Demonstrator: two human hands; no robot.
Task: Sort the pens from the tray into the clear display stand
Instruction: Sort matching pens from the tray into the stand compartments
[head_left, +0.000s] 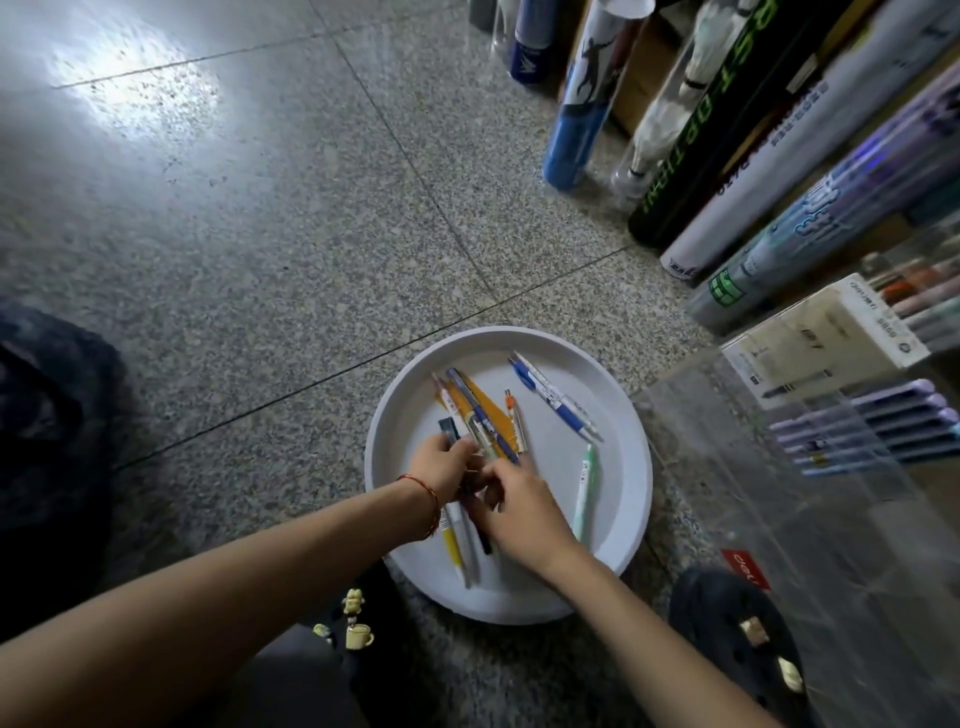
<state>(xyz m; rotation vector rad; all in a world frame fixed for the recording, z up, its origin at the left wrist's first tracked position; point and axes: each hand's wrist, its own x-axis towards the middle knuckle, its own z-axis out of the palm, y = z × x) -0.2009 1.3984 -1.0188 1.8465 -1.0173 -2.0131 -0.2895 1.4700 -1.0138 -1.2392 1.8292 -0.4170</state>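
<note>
1. left hand (441, 462) and right hand (519, 506): both bare.
2. Forearms: bare from wrist to frame edge.
3. Left wrist: thin red-orange string bracelet (427, 493), single strand.
4. Right-side foot: dark clog (722, 608), small cream charms (753, 631) on top.
5. Left-side foot: dark shoe (379, 587), pale yellow charms, one figure-shaped (353, 603), one cup-shaped (359, 635).
6. Legs: dark grey trousers (291, 680).

My round white tray (558, 460) lies flat. My left hand (441, 465) and right hand (519, 512) grip a bundle of orange and blue pens (483, 421) fanning toward 11 o'clock. Blue-white pens (551, 397) lie at 1, a green pen (587, 488) at 4. The clear display stand (779, 499) sits at the tray's 3 o'clock.
</note>
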